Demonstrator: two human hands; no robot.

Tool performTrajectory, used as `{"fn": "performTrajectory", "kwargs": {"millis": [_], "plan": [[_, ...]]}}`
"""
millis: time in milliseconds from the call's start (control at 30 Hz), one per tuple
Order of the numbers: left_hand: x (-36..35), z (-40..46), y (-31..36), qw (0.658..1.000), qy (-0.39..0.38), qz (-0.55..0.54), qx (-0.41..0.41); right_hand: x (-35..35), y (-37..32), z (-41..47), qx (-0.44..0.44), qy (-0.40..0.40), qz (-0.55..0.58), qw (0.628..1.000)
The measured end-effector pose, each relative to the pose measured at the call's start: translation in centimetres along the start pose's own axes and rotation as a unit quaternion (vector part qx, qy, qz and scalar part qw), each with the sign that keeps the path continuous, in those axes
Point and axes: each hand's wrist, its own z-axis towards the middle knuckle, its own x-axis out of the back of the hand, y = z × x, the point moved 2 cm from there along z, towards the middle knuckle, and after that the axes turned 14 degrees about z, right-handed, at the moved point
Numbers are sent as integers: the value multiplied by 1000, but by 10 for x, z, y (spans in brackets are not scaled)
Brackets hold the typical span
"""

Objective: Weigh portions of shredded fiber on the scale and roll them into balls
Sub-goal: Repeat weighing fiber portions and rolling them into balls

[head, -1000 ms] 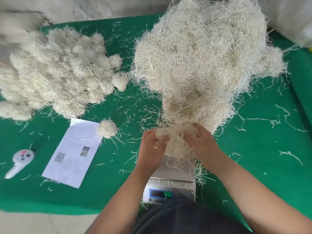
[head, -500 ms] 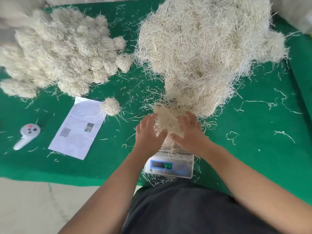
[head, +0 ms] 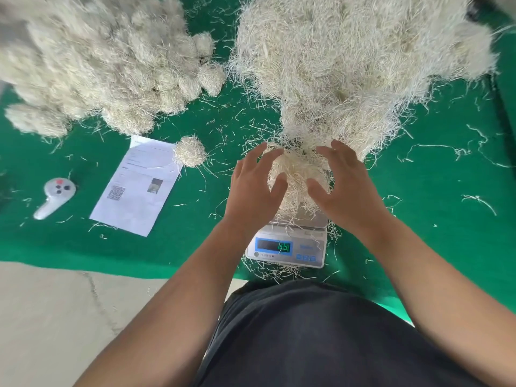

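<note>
Portion of shredded fiber (head: pixel 297 180) is sitting on the platform of the scale (head: pixel 287 244), heaped high enough to be hiding most of the pan. Scale is standing at the near edge of the green surface (head: pixel 418 219); its display is glowing green digits, too blurred to read.

Left hand (head: pixel 252 188) is flanking the portion on its left side, grip wide, fingers spread and nearly straight, thumb touching the fiber's flank. Right hand (head: pixel 347 185) is mirroring it on the right side, grip likewise wide, fingers splayed, thumb against the fiber. Neither hand is closing around anything.

Just behind the portion, the large loose fiber heap (head: pixel 349 65) is spreading over the far right of the surface, its lower fringe meeting the portion. A pile of finished balls (head: pixel 106 65) is occupying the far left. One single ball (head: pixel 190 151) is lying apart from that pile, overlapping the upper right corner of a printed paper sheet (head: pixel 139 188). Well left of the sheet, a white handheld remote (head: pixel 54 197) is lying flat. Stray strands are littering the surface all around. A dark garment (head: pixel 321 336) is filling the near foreground.
</note>
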Motion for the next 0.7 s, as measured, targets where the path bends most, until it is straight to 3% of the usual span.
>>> {"fn": "performTrajectory", "kwargs": {"millis": [700], "plan": [[-3, -8, -18, 999, 21, -25, 8, -12, 10, 5, -17, -18, -10, 1000]]}}
